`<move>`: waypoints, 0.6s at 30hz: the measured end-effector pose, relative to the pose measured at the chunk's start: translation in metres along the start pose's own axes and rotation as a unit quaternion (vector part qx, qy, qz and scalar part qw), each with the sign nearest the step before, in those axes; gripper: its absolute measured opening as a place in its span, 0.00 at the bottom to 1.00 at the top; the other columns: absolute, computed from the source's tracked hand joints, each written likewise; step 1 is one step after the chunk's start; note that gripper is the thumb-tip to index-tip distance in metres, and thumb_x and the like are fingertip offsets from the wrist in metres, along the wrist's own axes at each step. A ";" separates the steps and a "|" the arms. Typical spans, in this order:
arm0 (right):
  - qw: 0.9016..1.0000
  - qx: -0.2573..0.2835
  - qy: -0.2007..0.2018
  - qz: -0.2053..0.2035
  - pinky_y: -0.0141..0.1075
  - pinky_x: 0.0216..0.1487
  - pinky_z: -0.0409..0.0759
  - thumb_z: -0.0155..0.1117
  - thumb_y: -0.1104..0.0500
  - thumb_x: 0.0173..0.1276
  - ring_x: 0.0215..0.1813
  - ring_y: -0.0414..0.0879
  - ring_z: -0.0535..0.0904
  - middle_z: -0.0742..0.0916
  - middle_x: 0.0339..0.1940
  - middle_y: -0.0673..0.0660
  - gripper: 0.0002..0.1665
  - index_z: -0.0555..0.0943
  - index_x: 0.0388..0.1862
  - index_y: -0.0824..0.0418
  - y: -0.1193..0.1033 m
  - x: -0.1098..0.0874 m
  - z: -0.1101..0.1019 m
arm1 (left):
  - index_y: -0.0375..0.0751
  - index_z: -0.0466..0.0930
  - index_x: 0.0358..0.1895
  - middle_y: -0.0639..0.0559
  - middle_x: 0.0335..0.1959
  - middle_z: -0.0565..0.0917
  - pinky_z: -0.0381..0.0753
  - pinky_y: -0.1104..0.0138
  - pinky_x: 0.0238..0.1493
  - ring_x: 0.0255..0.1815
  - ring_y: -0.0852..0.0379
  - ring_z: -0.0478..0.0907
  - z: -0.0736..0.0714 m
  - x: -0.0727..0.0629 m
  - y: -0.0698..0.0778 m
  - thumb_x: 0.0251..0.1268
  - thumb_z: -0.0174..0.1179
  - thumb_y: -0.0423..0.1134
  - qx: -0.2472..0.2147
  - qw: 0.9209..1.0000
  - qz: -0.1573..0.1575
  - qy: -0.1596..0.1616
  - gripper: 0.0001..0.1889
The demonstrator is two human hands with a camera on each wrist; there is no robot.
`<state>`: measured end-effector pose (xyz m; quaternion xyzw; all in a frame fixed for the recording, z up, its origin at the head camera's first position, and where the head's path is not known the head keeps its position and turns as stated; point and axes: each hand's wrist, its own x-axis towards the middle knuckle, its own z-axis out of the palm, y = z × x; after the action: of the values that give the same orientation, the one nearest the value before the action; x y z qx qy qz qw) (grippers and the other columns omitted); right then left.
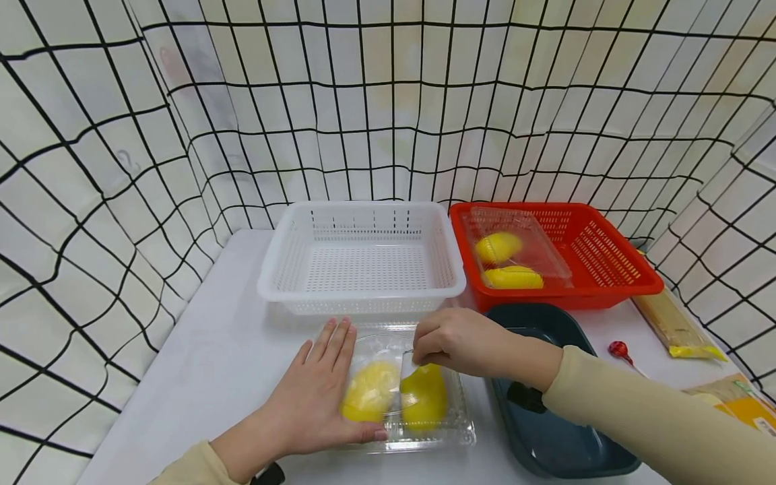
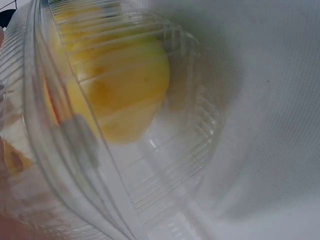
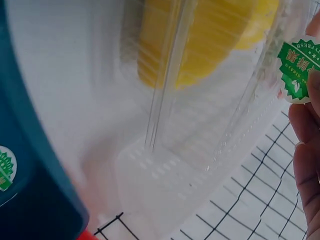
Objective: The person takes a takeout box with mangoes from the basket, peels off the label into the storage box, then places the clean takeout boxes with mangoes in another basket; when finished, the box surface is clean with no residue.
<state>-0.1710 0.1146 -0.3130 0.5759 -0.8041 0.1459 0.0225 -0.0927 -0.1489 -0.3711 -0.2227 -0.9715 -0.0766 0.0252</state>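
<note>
A clear plastic clamshell box [image 1: 400,441] with two yellow fruits [image 1: 424,401] inside lies on the white table. My left hand [image 1: 324,387] rests along its left side, fingers straight and thumb over the front edge. Above the lid, my right hand [image 1: 461,340] pinches a round green-and-white sticker [image 3: 297,70] between thumb and fingers. The right wrist view shows the sticker's printed face close to the box. From the left wrist, one yellow fruit [image 2: 122,80] shows through the ribbed clear wall.
Behind the box stands a white basket [image 1: 364,296]. The red basket [image 1: 606,289] holds another clear box [image 1: 533,236] with yellow produce. A dark blue tray [image 1: 570,444] with a sticker [image 3: 5,167] lies under my right forearm. A red lollipop [image 1: 620,349] and packets [image 1: 679,323] lie at right.
</note>
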 end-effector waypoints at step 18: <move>0.992 -0.008 0.095 0.081 0.35 0.45 0.88 0.81 0.66 0.53 0.41 0.40 0.86 0.91 0.38 0.47 0.13 0.91 0.38 0.54 0.011 -0.061 -0.026 | 0.26 0.53 0.79 0.33 0.82 0.54 0.65 0.38 0.73 0.84 0.36 0.51 0.001 0.000 -0.001 0.44 0.53 0.88 0.010 1.000 0.002 0.005 0.73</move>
<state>-0.1643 0.1803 -0.3028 0.4923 -0.8435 0.1946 0.0911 -0.0927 -0.1494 -0.3725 -0.2236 -0.9717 -0.0684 0.0323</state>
